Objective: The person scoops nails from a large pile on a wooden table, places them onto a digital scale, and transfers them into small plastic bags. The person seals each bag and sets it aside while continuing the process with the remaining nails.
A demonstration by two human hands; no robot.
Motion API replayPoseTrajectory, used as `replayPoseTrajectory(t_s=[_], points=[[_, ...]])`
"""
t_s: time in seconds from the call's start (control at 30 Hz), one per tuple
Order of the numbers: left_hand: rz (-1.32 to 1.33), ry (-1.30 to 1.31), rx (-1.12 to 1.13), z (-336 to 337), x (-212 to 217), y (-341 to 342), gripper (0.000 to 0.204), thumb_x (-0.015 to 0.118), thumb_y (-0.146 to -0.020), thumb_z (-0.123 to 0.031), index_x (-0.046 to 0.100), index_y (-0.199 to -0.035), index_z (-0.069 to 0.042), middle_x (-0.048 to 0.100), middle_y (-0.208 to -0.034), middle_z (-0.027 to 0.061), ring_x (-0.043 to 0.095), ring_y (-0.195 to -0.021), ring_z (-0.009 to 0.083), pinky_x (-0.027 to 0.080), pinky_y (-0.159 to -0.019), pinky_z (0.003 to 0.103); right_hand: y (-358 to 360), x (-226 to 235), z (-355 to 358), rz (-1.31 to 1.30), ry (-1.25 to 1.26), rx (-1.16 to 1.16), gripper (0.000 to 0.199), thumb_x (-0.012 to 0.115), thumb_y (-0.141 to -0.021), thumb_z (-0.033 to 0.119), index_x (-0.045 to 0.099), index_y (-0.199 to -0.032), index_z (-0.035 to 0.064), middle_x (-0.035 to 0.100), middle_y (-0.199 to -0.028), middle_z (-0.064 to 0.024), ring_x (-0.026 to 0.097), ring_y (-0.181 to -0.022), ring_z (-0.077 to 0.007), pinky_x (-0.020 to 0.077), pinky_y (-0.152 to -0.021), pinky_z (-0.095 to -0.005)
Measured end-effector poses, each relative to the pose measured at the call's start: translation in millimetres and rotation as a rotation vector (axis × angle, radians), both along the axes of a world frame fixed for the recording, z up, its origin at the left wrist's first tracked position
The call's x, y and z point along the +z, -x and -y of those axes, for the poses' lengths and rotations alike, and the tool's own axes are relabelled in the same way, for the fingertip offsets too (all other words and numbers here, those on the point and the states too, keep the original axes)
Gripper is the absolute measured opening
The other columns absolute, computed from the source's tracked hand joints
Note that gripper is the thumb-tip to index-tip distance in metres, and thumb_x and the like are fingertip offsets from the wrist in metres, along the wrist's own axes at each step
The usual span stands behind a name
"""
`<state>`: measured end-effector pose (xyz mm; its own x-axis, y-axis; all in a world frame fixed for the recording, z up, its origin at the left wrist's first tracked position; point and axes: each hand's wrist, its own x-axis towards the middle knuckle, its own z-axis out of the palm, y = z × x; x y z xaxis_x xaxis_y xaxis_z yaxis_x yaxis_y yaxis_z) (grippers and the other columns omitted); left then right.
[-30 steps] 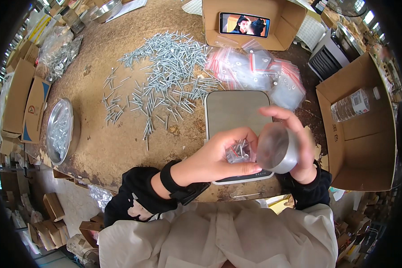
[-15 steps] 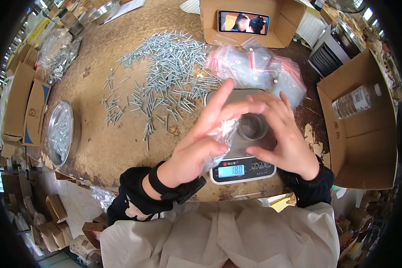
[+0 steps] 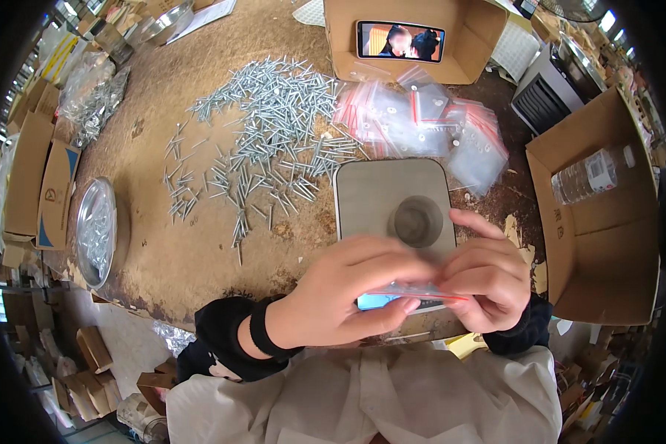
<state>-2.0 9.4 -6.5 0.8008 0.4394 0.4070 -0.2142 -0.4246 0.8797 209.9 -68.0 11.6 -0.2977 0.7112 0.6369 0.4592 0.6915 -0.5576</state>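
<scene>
Both hands meet over the front of the kitchen-type digital scale (image 3: 362, 189). My left hand (image 3: 340, 292) is closed on one end of a small clear zip bag (image 3: 440, 295) with a red strip. My right hand (image 3: 488, 277) pinches the bag's other end along that strip. What lies inside the bag is hidden by the fingers. A round transparent cup (image 3: 416, 222) stands on the scale plate, just beyond my hands. The scale's lit display is mostly covered by them. Farther left, a loose heap of silvery screws (image 3: 281, 100) spreads over the table.
Flat zip bags with red strips (image 3: 399, 122) lie beyond the scale. A cardboard box (image 3: 459, 44) behind them holds a phone (image 3: 399, 41). On the right, another box (image 3: 592, 244) contains a plastic bottle (image 3: 584, 177). A metal bowl (image 3: 98, 233) with clear plastic stands at left.
My hands have drawn nearer to me and together. My right hand has left the cup's side and now grips the zip bag, which my left hand was holding alone.
</scene>
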Motion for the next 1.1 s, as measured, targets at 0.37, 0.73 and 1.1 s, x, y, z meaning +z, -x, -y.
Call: replayPoseTrajectory(t_s=[0.37, 0.73, 1.1], points=[[0.143, -0.228, 0.096, 2, -4, -2, 0.009, 0.066, -0.083, -0.007, 0.063, -0.076, -0.003, 0.060, -0.071, 0.0069, 0.055, -0.054, 0.0202, 0.041, -0.047, 0.032, 4, -1, -7, -0.054, 0.116, 0.127, 0.014, 0.073, -0.083, 0.016, 0.064, -0.086, 0.0054, 0.064, -0.075, -0.0053, 0.064, -0.064, -0.0239, 0.0548, -0.081, -0.0437], [0.149, -0.082, 0.087, 10, -1, -1, 0.006, 0.070, -0.078, -0.003, 0.066, -0.082, -0.004, 0.056, -0.068, 0.0045, 0.052, -0.052, 0.0184, 0.039, -0.046, 0.031, 9, -10, -3, -0.139, 0.166, 0.247, 0.008, 0.069, -0.080, 0.005, 0.061, -0.082, 0.0047, 0.062, -0.073, -0.0057, 0.062, -0.061, -0.0253, 0.0565, -0.073, -0.0422], [0.208, -0.243, 0.068, 8, -7, -5, 0.010, 0.073, -0.078, -0.004, 0.068, -0.087, -0.002, 0.058, -0.072, 0.0057, 0.057, -0.056, 0.0212, 0.043, -0.048, 0.033, 6, -9, -5, -0.129, 0.211, 0.233, 0.010, 0.068, -0.073, 0.004, 0.060, -0.079, 0.0059, 0.058, -0.066, -0.0040, 0.059, -0.056, -0.0256, 0.0562, -0.070, -0.0416]])
